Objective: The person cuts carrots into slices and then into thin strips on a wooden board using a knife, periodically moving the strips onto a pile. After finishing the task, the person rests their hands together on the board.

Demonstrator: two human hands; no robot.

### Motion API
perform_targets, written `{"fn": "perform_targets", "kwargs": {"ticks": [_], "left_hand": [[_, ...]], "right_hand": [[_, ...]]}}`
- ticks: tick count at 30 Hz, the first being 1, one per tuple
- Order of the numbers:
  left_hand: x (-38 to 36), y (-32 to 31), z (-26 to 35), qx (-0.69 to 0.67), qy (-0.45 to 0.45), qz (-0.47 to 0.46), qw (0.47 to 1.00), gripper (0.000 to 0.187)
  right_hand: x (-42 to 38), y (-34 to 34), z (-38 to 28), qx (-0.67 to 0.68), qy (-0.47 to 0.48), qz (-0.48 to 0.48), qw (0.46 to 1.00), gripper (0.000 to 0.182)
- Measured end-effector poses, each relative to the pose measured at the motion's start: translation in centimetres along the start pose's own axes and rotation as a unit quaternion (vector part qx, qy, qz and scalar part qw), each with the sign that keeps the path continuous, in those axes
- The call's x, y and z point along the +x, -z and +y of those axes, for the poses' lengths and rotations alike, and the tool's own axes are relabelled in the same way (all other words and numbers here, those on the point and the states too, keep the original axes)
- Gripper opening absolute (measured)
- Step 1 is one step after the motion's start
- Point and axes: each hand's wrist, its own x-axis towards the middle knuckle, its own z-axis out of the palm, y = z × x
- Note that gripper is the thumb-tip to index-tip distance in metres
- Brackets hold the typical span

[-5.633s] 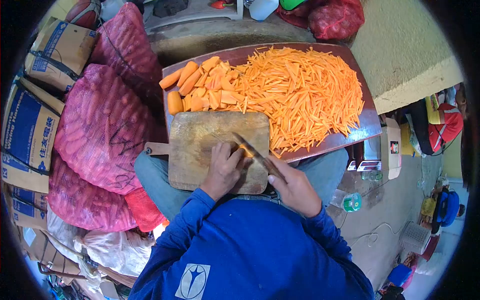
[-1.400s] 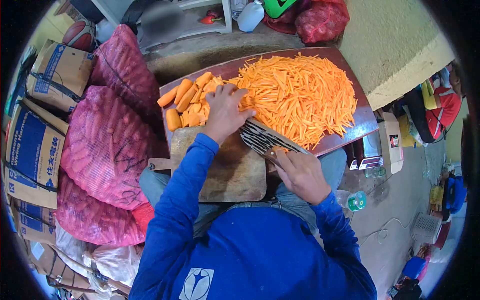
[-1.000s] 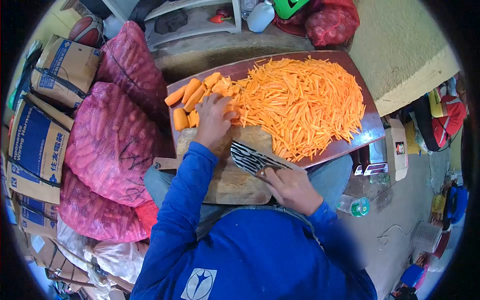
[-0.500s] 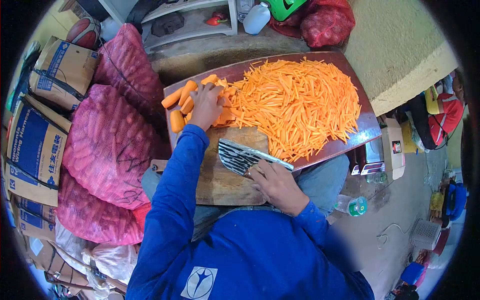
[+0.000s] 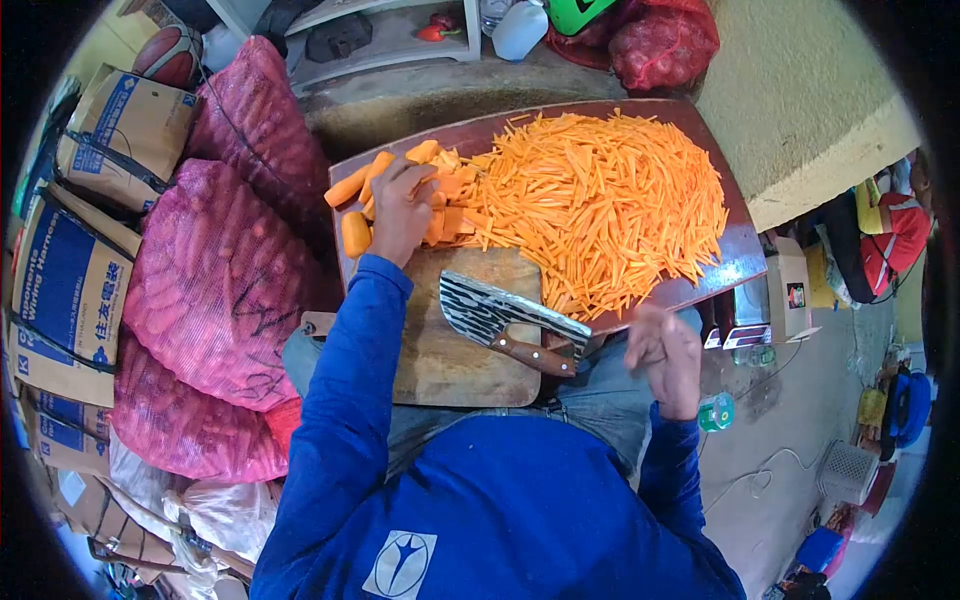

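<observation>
My left hand (image 5: 404, 212) rests among whole peeled carrots (image 5: 355, 235) and carrot slices (image 5: 453, 222) at the left of the red-brown table (image 5: 737, 215). Its fingers are bent; what they hold, if anything, is hidden. A big heap of carrot sticks (image 5: 610, 200) covers the table's middle and right. On the wooden cutting board (image 5: 450, 370) lies a cleaver with a black-and-white patterned blade (image 5: 500, 308) and a brown handle (image 5: 537, 355), touched by neither hand. My right hand (image 5: 668, 360) is raised right of the handle, blurred, its fingers curled.
Pink mesh sacks (image 5: 215, 290) and strapped cardboard boxes (image 5: 70, 290) stand at the left. A concrete ledge (image 5: 800, 120) borders the table at the upper right. A plastic bottle (image 5: 716, 411) lies on the floor at the right, and a shelf (image 5: 380, 55) stands beyond the table.
My right hand has let go of the cleaver and moved right, off the board. My left hand has shifted slightly left among the carrots.
</observation>
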Motion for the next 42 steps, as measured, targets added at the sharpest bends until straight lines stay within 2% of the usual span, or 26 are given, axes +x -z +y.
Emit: {"fn": "perform_targets", "kwargs": {"ticks": [1,5,6,7,8,10,11,13,17,19,23,25,26,28,31,35,38,40,41,42], "left_hand": [[-0.2,0.1,0.2,0.000,0.002,0.000,1.000,0.019],[-1.5,1.0,0.8,0.046,-0.022,-0.002,0.999,0.023],[-1.8,1.1,1.1,0.053,-0.029,-0.006,0.998,0.022],[-2.2,1.2,1.3,0.052,-0.028,-0.008,0.998,0.022],[-2.5,1.3,1.5,0.048,-0.042,-0.023,0.998,0.022],[-2.8,1.3,1.4,0.045,-0.058,-0.037,0.997,0.022],[-3.1,1.4,1.2,0.038,-0.060,-0.067,0.995,0.022],[-3.5,1.8,1.2,0.033,-0.060,-0.097,0.993,0.022],[-4.2,2.4,1.4,0.029,-0.081,-0.071,0.994,0.020],[-4.4,2.9,2.4,0.023,-0.098,-0.048,0.994,0.020],[-5.4,4.1,4.1,0.060,-0.112,-0.062,0.990,0.019],[-6.1,4.5,4.9,0.067,-0.121,-0.065,0.988,0.018],[-6.6,4.7,5.4,0.078,-0.128,-0.075,0.986,0.017],[-7.8,5.3,6.8,0.089,-0.135,-0.083,0.983,0.017],[-11.0,6.2,9.5,0.119,-0.106,-0.103,0.982,0.020],[-15.2,7.6,12.5,0.127,-0.069,-0.112,0.983,0.021],[-17.4,7.8,13.2,0.106,-0.029,-0.107,0.988,0.025],[-18.0,7.9,13.3,0.053,0.021,-0.094,0.994,0.035],[-18.1,8.1,13.2,0.055,0.023,-0.093,0.994,0.035],[-17.8,8.3,13.0,0.075,0.053,-0.103,0.990,0.037]], "right_hand": [[0.0,-0.6,0.7,-0.259,0.010,0.193,0.946,0.035],[-0.8,-0.5,1.4,-0.357,0.011,0.127,0.925,0.036],[-0.5,-2.1,1.1,-0.518,0.131,0.071,0.843,0.039],[-0.4,-3.6,1.2,-0.652,0.244,0.011,0.718,0.041],[-0.4,-4.6,1.7,-0.653,0.243,0.012,0.718,0.041],[-0.3,-6.6,2.8,-0.633,0.205,-0.114,0.738,0.053],[-0.1,-7.8,2.9,-0.632,0.205,-0.115,0.738,0.053],[0.3,-10.2,2.5,-0.689,0.183,-0.191,0.675,0.064],[1.0,-10.7,4.3,-0.710,0.203,-0.212,0.640,0.065],[1.3,-10.4,4.8,-0.754,0.214,-0.224,0.579,0.060],[1.3,-11.0,4.6,-0.760,0.178,-0.228,0.582,0.057],[1.5,-11.0,4.7,-0.734,0.168,-0.229,0.617,0.058],[1.6,-10.9,4.8,-0.734,0.169,-0.229,0.617,0.058],[1.8,-10.5,5.1,-0.700,0.151,-0.223,0.661,0.057],[1.7,-10.3,5.1,-0.677,0.131,-0.221,0.690,0.060],[2.0,-10.2,5.0,-0.675,0.141,-0.221,0.690,0.060],[2.4,-10.3,4.6,-0.701,0.125,-0.215,0.668,0.060],[2.8,-10.4,4.3,-0.724,0.123,-0.218,0.643,0.047],[2.9,-10.4,4.2,-0.723,0.124,-0.221,0.642,0.047],[3.0,-10.4,4.0,-0.692,0.118,-0.220,0.678,0.049]]}}
